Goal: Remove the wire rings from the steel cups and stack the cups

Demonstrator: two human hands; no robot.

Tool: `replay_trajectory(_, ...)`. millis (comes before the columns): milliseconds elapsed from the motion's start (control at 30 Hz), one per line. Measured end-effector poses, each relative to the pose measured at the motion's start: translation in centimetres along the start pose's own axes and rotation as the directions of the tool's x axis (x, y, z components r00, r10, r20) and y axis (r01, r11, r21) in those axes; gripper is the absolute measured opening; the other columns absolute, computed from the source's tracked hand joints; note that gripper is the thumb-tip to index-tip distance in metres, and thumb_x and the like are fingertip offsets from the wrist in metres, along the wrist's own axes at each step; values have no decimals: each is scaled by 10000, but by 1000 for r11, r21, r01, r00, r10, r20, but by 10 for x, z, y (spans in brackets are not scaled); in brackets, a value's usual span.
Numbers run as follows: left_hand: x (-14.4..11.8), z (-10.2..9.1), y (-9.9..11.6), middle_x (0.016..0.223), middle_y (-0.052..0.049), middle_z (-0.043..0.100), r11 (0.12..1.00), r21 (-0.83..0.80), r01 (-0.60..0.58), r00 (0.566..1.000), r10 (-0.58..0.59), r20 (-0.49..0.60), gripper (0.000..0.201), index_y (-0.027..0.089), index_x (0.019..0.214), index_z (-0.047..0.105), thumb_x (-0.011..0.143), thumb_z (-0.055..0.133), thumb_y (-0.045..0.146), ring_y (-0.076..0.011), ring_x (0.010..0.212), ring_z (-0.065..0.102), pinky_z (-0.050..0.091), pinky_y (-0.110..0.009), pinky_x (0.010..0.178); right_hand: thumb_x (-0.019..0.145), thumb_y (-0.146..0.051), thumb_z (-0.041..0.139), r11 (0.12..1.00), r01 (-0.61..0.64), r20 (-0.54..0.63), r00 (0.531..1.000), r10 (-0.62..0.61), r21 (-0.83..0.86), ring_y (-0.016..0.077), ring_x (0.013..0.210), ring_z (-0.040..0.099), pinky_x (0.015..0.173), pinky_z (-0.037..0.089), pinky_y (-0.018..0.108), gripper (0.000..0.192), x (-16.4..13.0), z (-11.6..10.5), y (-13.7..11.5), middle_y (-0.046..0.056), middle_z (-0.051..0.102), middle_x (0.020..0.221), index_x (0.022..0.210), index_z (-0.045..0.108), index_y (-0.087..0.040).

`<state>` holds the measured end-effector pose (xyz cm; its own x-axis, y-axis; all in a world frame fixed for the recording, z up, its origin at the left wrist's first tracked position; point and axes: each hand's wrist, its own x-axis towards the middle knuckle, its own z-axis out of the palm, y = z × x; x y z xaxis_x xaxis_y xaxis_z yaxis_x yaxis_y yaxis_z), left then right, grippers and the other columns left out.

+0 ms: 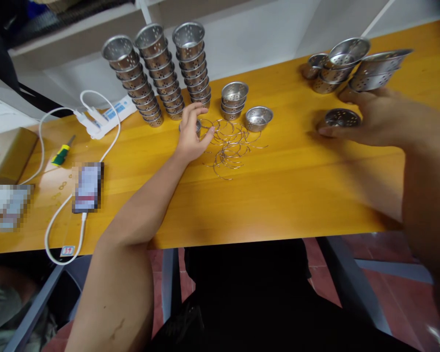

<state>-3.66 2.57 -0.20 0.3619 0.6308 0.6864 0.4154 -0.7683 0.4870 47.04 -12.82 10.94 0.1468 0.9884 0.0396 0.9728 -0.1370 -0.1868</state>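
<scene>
My left hand point(193, 134) is over the table with its thumb apart from its bent fingers. A small metal cup point(198, 128) shows partly behind it; I cannot tell whether they touch. Just right of that hand lies a loose pile of thin curved metal wires point(227, 146). My right hand point(376, 117), blurred, has its thumb across the front of a perforated metal cup point(341, 118), with a finger on the far side. Behind that hand stand nested cups point(376, 73), another nested stack point(339, 73) and a small cup point(313, 68).
Three tall cup stacks point(132, 80) stand at the back left. A short stack point(233, 102) and a single cup point(258, 119) are behind the wires. Leftward lie a power strip point(112, 117), a screwdriver point(61, 154), a phone point(88, 187) with a white cable, and a box point(12, 151).
</scene>
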Motion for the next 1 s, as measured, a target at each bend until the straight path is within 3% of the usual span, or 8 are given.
replay_trajectory(67, 0, -1, 0, 1826, -180, 683, 1000, -10, 8, 1000, -8, 2, 593, 361, 1630, 709, 1176, 805, 729, -425, 1771, 648, 503, -758, 1571, 1215, -454, 1004, 988, 147, -15, 989, -146, 53, 537, 1906, 550, 1541, 492, 620, 841, -9, -2, -24, 397, 600, 1949, 1922, 710, -104)
replay_trajectory(233, 0, 2, -3, 1848, -197, 667, 1000, -26, 4, 1000, -4, -4, 631, 353, 1643, 706, 1166, 792, 756, -440, 1788, 630, 465, -783, 1589, 1189, -338, 833, 831, 496, -9, 860, -511, 252, 398, 1392, 828, 1363, 648, 518, 640, -2, 12, -87, 307, 714, 1798, 1788, 778, -119)
replay_trajectory(333, 0, 3, 0, 1843, -203, 677, 999, -29, 16, 1000, -16, -11, 606, 346, 1626, 718, 1168, 792, 736, -451, 1783, 640, 454, -804, 1595, 1194, -250, 724, 807, 539, 57, 823, -566, 241, 384, 1461, 783, 1377, 619, 522, 470, 21, 29, -108, 283, 656, 1879, 1649, 809, -166)
replay_trajectory(467, 0, 2, 4, 1834, -196, 689, 1000, -14, 19, 1000, -19, -4, 584, 351, 1629, 711, 1184, 779, 723, -450, 1773, 658, 462, -803, 1595, 1253, -244, 643, 832, 544, 199, 809, -554, 105, 403, 1432, 766, 1284, 604, 539, 218, 43, 32, -125, 260, 800, 1690, 1382, 816, -212)
replay_trajectory(600, 2, 2, 6, 1844, -184, 676, 998, 14, -60, 998, 60, 3, 621, 385, 1697, 664, 1218, 723, 776, -433, 1773, 670, 515, -775, 1566, 1275, -318, 656, 850, 516, 81, 848, -525, 106, 424, 1386, 799, 1248, 598, 549, 226, 32, 7, -146, 235, 857, 1588, 1403, 829, -250)
replay_trajectory(767, -1, 6, 17, 1901, -181, 636, 987, -12, -158, 983, 159, 90, 1085, 413, 1915, 406, 1089, 822, 980, -475, 1827, 655, 514, -762, 1568, 1294, -397, 627, 635, 709, -15, 671, -742, 308, 447, 1466, 803, 1327, 602, 604, 362, 5, -6, -195, 168, 852, 1649, 1519, 888, -290)
replay_trajectory(867, -6, 5, 18, 1866, -185, 674, 991, -20, -135, 983, 137, 119, 1162, 407, 1946, 336, 1081, 788, 1037, -463, 1782, 711, 560, -717, 1537, 1302, -431, 664, 564, 752, -3, 601, -799, 341, 456, 1487, 795, 1310, 610, 610, 386, -3, 2, -223, 117, 867, 1587, 1597, 902, -363)
replay_trajectory(1000, -6, 6, 6, 1801, -174, 703, 998, -15, -53, 995, 54, 88, 1059, 396, 1927, 342, 1147, 718, 1006, -421, 1718, 753, 607, -661, 1482, 1311, -448, 675, 611, 701, -112, 685, -719, 368, 449, 1531, 765, 1316, 628, 590, 423, -1, 6, -231, 145, 773, 1755, 1691, 827, -343)
